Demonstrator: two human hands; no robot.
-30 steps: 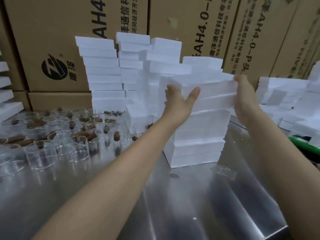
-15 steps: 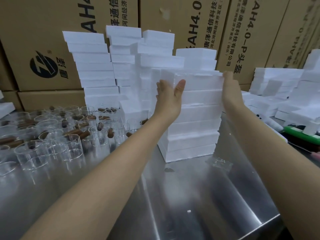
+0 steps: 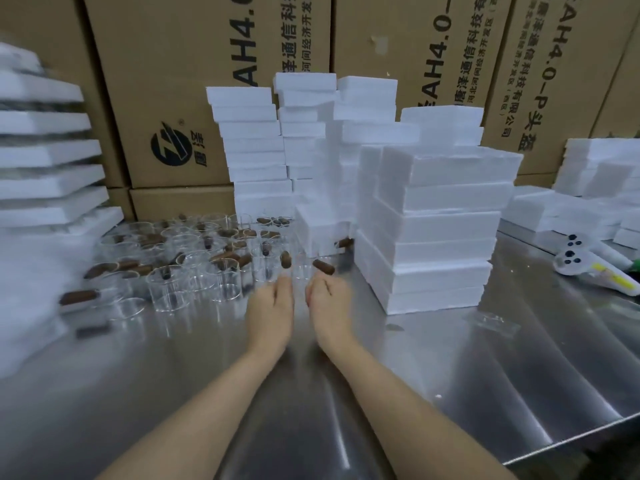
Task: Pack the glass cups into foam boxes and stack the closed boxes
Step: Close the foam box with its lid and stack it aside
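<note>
reaching for the next cup by the look of it: left hand point(image 3: 272, 315) and right hand point(image 3: 327, 308) sit side by side, low over the steel table point(image 3: 450, 393), backs up, fingers loosely extended forward, holding nothing i can see. fingertips are motion-blurred, so can't tell if they touch glass yet. glass cups point(image 3: 194, 282) stand clustered on the table left of centre, upright and open-topped, many with a brown stub point(image 3: 323, 267), likely a handle. nearest cups are just ahead of the fingertips. handling guess: thin clear glass, light, rigid, slick, fragile, and packed close, so clipping a neighbour is the main risk. take one by the wall near the rim or by the stub and lift straight up. front foam stack point(image 3: 433, 220) stands just right of the hands, boxes closed, edges slightly stepped. rear foam stacks point(image 3: 249, 150) sit against the cardboard cartons point(image 3: 207, 98). foam should be very light, stiff but crumbly, and it dents under fingertips, so hold it flat-palmed on opposite sides. versus half a second ago: both palms were against the two sides of the front foam stack near its top. now they're off it and down by the cups, and the stack stands unaided.
</note>
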